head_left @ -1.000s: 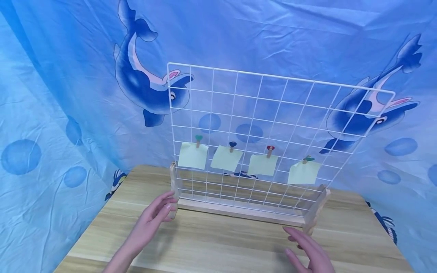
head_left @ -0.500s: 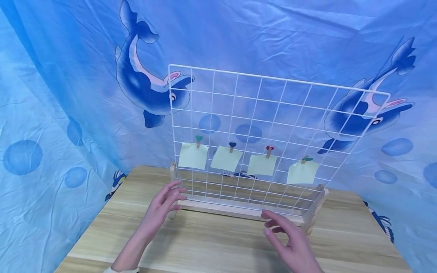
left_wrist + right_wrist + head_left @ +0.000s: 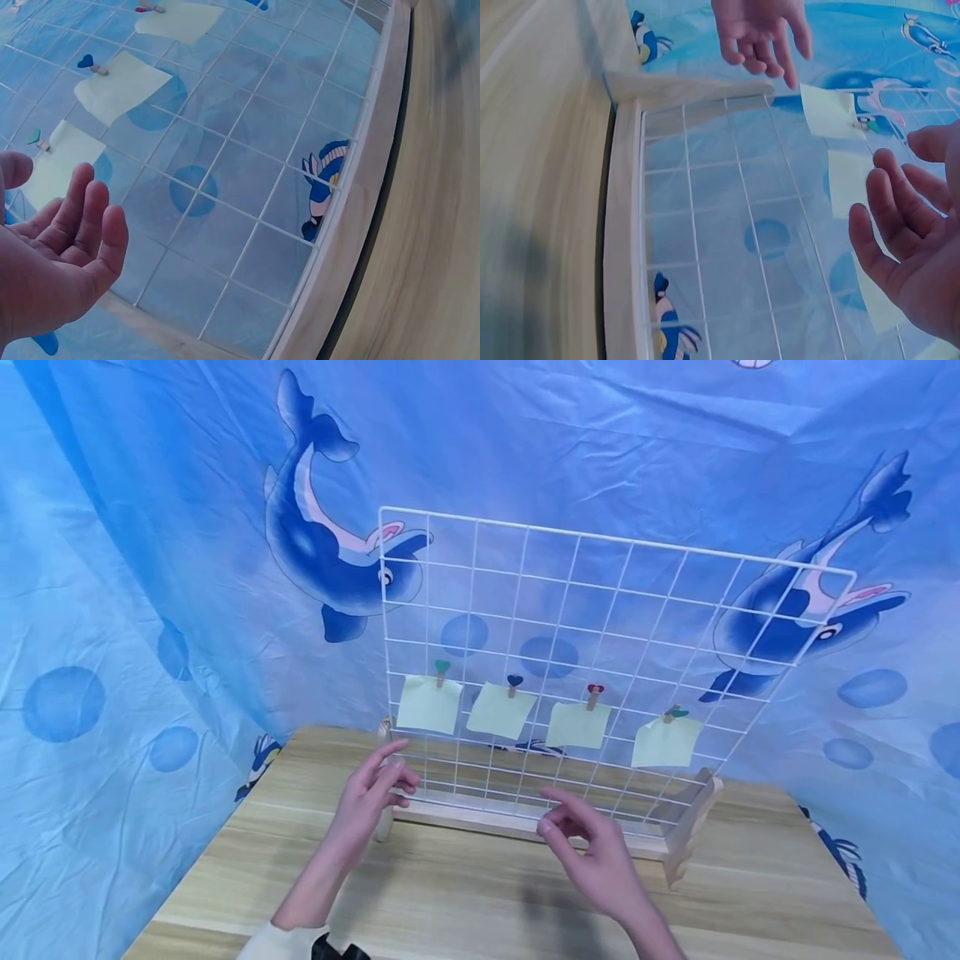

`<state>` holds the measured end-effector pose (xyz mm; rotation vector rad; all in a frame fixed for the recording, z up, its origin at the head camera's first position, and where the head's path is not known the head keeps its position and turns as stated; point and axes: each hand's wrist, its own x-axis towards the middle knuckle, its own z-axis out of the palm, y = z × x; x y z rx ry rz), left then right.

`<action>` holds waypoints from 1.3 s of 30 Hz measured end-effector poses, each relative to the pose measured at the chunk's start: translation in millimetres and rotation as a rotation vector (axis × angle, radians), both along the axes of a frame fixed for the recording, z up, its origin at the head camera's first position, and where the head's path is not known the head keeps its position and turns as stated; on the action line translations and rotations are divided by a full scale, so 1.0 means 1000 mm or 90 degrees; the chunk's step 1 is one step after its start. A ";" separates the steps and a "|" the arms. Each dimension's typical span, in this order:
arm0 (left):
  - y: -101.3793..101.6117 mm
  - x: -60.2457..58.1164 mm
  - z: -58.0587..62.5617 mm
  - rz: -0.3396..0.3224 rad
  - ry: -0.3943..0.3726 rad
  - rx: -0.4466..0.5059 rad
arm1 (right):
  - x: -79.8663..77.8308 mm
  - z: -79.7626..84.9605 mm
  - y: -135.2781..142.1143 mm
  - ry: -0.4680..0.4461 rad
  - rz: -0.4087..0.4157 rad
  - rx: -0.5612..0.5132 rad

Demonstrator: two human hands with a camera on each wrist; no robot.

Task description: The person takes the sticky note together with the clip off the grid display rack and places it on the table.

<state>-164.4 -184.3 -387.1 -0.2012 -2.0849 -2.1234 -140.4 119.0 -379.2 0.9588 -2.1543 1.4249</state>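
Left hand (image 3: pixel 367 797) and right hand (image 3: pixel 603 864), grips relaxed and empty, near a white metal-wire grid (image 3: pixel 568 582); brushing it could dislodge 4 pale-green square paper notes (image 3: pixel 501 712).

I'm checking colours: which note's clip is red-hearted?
Third note from the left in the head view: its clip has a red heart; the others' are green or blue.

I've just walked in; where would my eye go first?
Probably to the white wire grid standing in a wooden base on the table, with four pale notes clipped across its lower half. Behind it, big blue dolphins decorate the cloth. In front of the grid, the left hand and right hand hover empty.
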 end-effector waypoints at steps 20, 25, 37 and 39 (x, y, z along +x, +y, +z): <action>0.012 -0.017 0.008 0.015 -0.043 0.095 | -0.029 0.019 -0.054 -0.076 0.043 -0.055; 0.015 -0.022 0.009 0.025 -0.046 0.119 | -0.037 0.027 -0.064 -0.099 0.056 -0.067; 0.020 -0.031 0.015 0.052 -0.060 0.193 | -0.064 0.066 -0.100 -0.182 0.081 -0.114; 0.020 -0.031 0.016 0.060 -0.061 0.200 | -0.067 0.071 -0.105 -0.200 0.077 -0.114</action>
